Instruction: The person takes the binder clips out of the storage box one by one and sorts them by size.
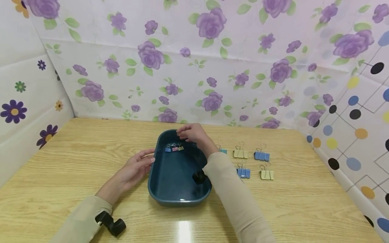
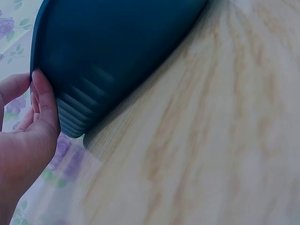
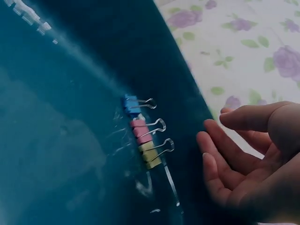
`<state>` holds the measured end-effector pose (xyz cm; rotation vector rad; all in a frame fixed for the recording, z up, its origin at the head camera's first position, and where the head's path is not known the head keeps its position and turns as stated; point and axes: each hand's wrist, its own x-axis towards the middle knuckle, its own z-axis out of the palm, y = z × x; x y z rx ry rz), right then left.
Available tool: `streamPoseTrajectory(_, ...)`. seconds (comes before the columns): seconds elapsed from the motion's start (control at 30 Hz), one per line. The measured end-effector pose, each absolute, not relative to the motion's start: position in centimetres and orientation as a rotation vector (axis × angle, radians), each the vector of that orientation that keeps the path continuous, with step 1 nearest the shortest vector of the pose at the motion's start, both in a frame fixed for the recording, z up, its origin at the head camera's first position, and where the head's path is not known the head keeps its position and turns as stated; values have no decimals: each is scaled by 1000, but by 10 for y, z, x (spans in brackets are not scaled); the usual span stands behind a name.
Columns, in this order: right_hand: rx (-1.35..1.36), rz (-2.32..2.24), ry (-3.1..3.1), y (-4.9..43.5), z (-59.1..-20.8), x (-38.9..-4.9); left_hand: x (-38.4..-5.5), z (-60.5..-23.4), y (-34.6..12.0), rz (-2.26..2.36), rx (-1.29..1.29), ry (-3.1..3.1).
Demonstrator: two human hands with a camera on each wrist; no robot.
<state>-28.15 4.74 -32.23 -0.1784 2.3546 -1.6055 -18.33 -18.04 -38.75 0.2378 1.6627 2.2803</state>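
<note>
Dark teal tub on wooden table. Three small binder clips, blue, pink, yellow, in row inside tub's far end. Right hand just beside them, apart, yellow nearest; grip released, fingers loosely bent, pointing left, forearm crossing tub's right rim. Left hand relaxed, fingertips touching tub's left side. Larger clips on table, right of tub.
</note>
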Motion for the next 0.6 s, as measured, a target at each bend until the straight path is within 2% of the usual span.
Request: streamPoseTrajectory(0.6, -245, -1435, 2412, 51, -340, -281, -183, -388, -181, 2326, 237, 1599)
